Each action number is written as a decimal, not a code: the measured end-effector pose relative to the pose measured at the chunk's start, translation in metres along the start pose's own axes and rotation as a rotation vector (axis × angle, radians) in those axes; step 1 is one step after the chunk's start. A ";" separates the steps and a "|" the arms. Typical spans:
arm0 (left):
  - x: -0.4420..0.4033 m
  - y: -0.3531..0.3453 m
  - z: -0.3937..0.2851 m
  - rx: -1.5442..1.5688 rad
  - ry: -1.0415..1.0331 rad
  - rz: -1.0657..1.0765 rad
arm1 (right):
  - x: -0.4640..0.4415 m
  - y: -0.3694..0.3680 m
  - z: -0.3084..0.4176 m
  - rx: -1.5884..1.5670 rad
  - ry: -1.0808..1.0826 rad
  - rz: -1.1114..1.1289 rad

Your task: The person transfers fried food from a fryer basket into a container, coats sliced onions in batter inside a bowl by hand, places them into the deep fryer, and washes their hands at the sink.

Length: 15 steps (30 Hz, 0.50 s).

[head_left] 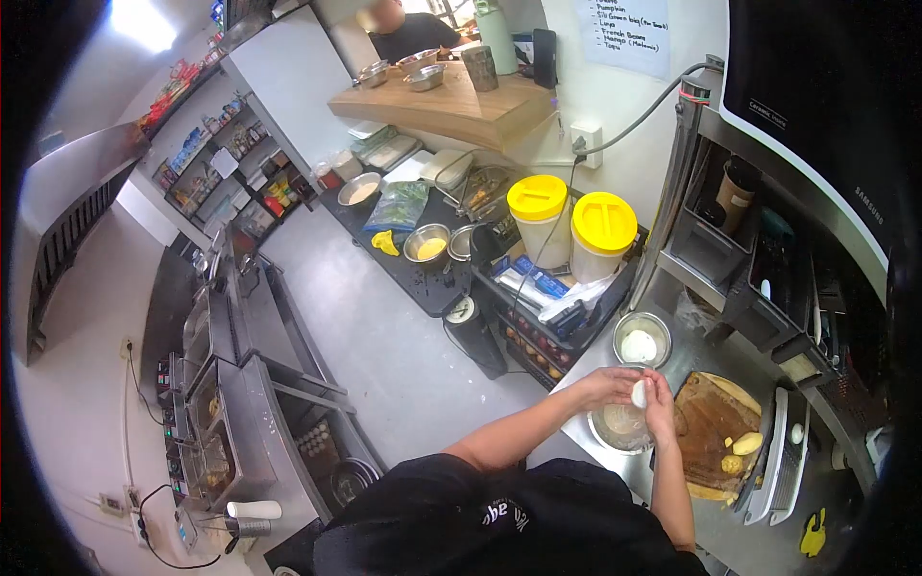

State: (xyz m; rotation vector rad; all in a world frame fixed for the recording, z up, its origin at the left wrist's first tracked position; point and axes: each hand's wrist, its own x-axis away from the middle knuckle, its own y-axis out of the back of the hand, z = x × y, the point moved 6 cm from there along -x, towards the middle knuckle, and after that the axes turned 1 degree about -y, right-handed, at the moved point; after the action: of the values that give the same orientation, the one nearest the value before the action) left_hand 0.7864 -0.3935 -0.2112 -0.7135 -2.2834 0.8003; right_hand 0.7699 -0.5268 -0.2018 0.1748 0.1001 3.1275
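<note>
Both my hands meet over a metal bowl [622, 444] at the right-hand counter. My left hand [607, 387] curls around one side of a small white oval thing [639, 393], which looks like a peeled egg. The fingers of my right hand [659, 403] close on its other side. Just beyond them stands another metal bowl [642, 326] with something white in it. To the right lies a brown wooden board [706, 422], bearing a smooth yellow lump [747, 443] and a rougher yellow ball [732, 465].
A white slotted tray [776, 470] lies right of the board, near a yellow object [813, 533]. Dark bins [711, 240] fill the shelf above. Two yellow-lidded tubs [603, 226] stand in a black crate. Across the room, another person [413, 36] is behind a wooden counter [461, 101].
</note>
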 end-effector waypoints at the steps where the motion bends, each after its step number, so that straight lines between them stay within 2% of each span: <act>1: -0.001 0.001 0.003 -0.083 0.005 -0.029 | 0.000 -0.002 -0.003 0.003 -0.004 0.001; 3: -0.002 0.002 0.007 -0.163 0.012 -0.052 | 0.000 -0.003 -0.006 0.156 0.065 -0.033; 6: -0.004 0.003 0.010 -0.165 0.013 -0.066 | 0.001 -0.004 -0.002 0.158 0.091 -0.020; 10: 0.000 0.004 0.009 -0.184 -0.034 -0.140 | 0.001 -0.008 -0.011 0.008 -0.001 0.063; 13: -0.004 0.013 0.013 -0.254 -0.062 -0.220 | 0.007 -0.006 -0.006 0.206 0.062 0.132; 15: -0.006 0.018 0.016 -0.275 -0.071 -0.276 | 0.013 -0.004 -0.005 0.111 -0.035 0.144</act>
State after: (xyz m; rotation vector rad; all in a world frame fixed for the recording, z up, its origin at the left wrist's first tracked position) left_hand 0.7850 -0.3909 -0.2358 -0.4758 -2.5144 0.3935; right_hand 0.7562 -0.5230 -0.2051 0.2491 0.2734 3.2621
